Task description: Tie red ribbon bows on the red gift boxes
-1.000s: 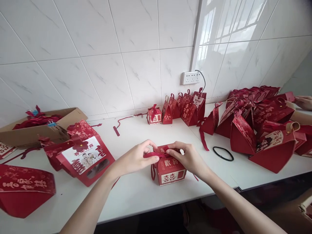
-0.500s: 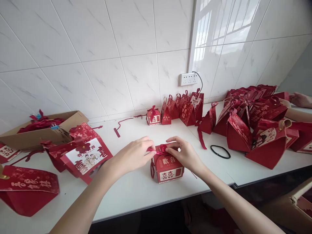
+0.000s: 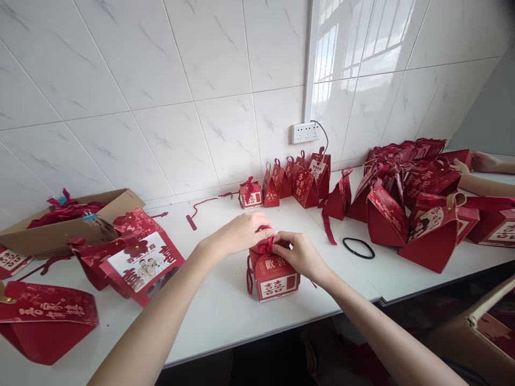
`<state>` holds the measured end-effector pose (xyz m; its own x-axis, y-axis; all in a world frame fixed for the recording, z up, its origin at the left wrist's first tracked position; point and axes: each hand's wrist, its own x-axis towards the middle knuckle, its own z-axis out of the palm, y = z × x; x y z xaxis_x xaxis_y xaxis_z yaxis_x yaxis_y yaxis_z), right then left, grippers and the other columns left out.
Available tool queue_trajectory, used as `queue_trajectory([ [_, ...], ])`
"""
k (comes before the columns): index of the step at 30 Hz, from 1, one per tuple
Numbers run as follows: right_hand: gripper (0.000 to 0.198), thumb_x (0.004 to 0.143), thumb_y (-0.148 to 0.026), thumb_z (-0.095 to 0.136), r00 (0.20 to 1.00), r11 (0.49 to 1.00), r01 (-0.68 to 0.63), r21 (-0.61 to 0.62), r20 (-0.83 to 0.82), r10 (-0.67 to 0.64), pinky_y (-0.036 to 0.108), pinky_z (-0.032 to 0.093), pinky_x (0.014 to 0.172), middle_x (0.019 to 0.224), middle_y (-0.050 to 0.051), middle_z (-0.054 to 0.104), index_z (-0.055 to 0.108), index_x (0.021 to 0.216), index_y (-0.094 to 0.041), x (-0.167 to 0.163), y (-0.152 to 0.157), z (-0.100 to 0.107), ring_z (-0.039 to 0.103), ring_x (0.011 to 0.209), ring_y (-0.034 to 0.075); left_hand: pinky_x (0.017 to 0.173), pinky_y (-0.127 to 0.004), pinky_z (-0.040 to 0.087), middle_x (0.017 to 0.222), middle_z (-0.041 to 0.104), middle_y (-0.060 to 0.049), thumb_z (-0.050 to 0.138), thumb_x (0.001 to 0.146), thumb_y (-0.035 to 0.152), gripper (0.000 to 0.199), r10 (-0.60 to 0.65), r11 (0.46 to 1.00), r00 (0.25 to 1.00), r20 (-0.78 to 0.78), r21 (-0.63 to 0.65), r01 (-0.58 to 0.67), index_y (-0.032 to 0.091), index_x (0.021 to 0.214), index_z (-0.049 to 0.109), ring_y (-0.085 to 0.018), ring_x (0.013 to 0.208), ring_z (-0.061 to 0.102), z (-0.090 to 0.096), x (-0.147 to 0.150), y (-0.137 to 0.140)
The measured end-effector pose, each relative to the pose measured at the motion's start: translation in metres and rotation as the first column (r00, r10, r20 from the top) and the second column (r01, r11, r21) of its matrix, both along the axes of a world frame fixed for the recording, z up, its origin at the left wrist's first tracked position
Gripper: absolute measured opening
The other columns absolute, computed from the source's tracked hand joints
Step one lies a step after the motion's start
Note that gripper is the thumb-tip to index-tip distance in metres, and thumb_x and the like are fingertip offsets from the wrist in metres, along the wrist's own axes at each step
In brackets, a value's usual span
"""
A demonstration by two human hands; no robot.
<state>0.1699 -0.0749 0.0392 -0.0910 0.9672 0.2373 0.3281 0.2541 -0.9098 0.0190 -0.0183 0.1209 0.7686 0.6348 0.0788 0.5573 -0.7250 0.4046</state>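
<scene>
A red gift box with a white-panelled front stands upright on the white table. On its top is a red ribbon formed into loops. My left hand is closed, its fingertips pinching the ribbon above the box's back left. My right hand pinches the same ribbon from the right, its fingers close to the box lid. The fingertips of both hands nearly meet, and part of the ribbon is hidden behind them. A dark red cord hangs down the box's left side.
Along the wall stand a small bowed box and several red peaked boxes. More boxes crowd the right, where another person's hands work. A black elastic band lies on the table. At left are a cardboard carton and red boxes.
My left hand has moved right and slightly up, closer to my right hand over the ribbon. The ribbon's loops stand higher. The camera view has shifted slightly.
</scene>
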Motion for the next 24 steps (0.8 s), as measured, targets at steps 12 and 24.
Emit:
queue_trajectory([
  [12, 0.015, 0.080, -0.029, 0.053, 0.994, 1.000, -0.009, -0.018, -0.105, 0.007, 0.027, 0.046, 0.069, 0.081, 0.002, 0.069, 0.063, 0.077, -0.018, 0.001, -0.001, -0.002, 0.062, 0.075, 0.016, 0.066, -0.027, 0.044, 0.076, 0.059, 0.000, 0.052, 0.084, 0.040, 0.022, 0.197, 0.967, 0.934, 0.300, -0.216, -0.135, 0.019, 0.080, 0.055, -0.014, 0.069, 0.056, -0.056, -0.015, 0.015],
  [24, 0.012, 0.080, -0.025, 0.052, 0.990, 0.996, 0.083, 0.033, -0.120, -0.078, 0.026, 0.046, 0.066, 0.074, 0.001, 0.066, 0.060, 0.075, -0.018, -0.005, 0.000, -0.006, 0.060, 0.070, 0.014, 0.088, -0.033, 0.045, 0.098, 0.062, -0.006, 0.051, 0.080, 0.024, 0.017, 0.101, 0.986, 0.937, 0.335, -0.161, -0.048, 0.019, 0.074, 0.066, -0.021, 0.099, 0.055, -0.062, -0.022, -0.016],
])
